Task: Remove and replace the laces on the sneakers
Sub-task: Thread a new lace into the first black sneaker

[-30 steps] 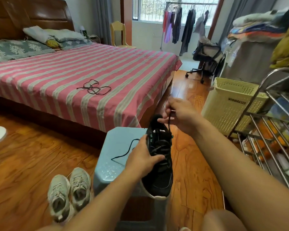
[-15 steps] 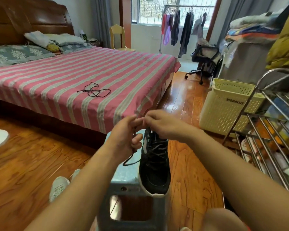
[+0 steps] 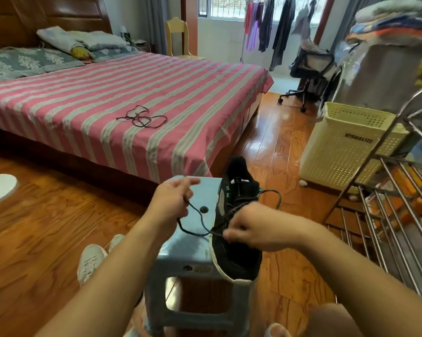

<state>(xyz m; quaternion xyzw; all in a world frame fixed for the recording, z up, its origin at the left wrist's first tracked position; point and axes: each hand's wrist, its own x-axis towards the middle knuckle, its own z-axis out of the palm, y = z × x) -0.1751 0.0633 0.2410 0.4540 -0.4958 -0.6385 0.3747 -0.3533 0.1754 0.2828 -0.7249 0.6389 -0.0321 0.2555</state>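
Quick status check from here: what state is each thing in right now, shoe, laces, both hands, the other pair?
Black sneaker: on the stool's right edge, toe toward the camera, partly laced.
Lace on sneaker: slack, looping out to both sides.
Left hand: pinches one lace end.
Right hand: fingers curled on the lace at the eyelets.
Spare lace: loose, tangled on the bed.
White sneakers: on the floor, laced.
Stool: upright.

Blue stool [image 3: 200, 261] under black sneaker [image 3: 236, 254]; loose lace [image 3: 142, 117] on striped bed [image 3: 88, 110].
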